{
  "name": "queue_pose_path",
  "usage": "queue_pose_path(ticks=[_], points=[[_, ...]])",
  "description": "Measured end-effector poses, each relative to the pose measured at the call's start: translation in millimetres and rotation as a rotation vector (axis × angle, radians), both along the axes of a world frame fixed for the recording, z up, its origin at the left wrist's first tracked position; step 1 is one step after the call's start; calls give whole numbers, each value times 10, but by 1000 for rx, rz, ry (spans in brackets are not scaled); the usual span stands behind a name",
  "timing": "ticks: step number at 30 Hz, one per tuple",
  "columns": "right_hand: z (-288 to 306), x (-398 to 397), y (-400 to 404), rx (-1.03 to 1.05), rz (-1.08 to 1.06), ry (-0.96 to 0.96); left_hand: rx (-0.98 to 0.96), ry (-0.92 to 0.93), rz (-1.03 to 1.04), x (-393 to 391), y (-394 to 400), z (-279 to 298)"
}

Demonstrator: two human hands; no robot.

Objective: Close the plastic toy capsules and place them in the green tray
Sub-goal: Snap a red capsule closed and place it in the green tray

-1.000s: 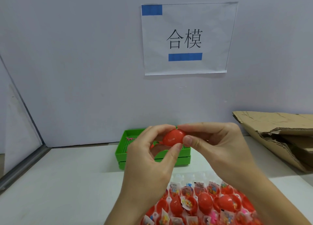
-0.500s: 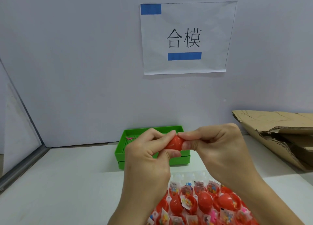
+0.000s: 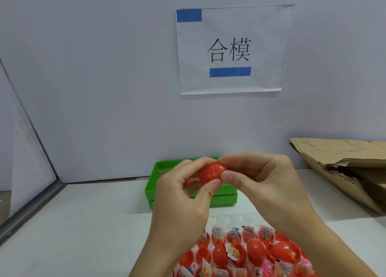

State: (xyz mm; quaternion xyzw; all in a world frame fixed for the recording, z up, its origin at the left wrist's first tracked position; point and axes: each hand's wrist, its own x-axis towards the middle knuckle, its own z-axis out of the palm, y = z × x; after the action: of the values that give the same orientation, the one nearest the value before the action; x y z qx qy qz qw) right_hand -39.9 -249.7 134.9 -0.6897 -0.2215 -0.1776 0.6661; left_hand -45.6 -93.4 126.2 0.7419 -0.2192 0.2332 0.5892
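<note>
The left hand (image 3: 179, 195) and the right hand (image 3: 263, 178) together hold one red capsule (image 3: 213, 172) in the air, above the front part of the green tray (image 3: 225, 197). The left thumb and fingers are curled around the left side of the capsule; the right thumb and forefinger pinch its right end. Its long axis lies about level, from left to right, with the rounded end toward the right hand (the left end is hidden behind the left fingers, so I cannot tell if the two halves are fully joined). Its plastic is smooth and a little shiny.

At the far left a grey metal rail (image 3: 31, 207) runs along the edge of the white table (image 3: 94, 224). The tray stands at the back against the wall; its floor has many small holes, and a small pink piece (image 3: 161, 172) lies in its left corner. The hands cover most of the tray inside. On the wall above hangs a paper sign (image 3: 229, 49) with blue tape. Near the bottom lies a pile of capsules (image 3: 250, 253), red and open, with small toy packets inside them. At the right lies torn brown cardboard (image 3: 342, 168), rough and corrugated
</note>
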Motion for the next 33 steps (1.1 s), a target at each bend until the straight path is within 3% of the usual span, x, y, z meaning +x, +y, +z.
queue_pose_path(ticks=[5,10,16,21,26,33], points=[[-14,44,-98,-48,42,81,-25,47,-45,-7,-26,-16],[-41,83,-103,55,80,204,-68,51,-70,4,-7,1],[-9,38,-65,302,480,510,-45,-29,-69,-2,-9,-3],[31,-10,-61,396,709,483,-10,-55,-35,7,-30,-13],[-11,30,-46,404,652,419,-58,-46,-136,9,-23,-15],[-73,80,-63,155,290,278,-136,117,-293,6,-4,-22]])
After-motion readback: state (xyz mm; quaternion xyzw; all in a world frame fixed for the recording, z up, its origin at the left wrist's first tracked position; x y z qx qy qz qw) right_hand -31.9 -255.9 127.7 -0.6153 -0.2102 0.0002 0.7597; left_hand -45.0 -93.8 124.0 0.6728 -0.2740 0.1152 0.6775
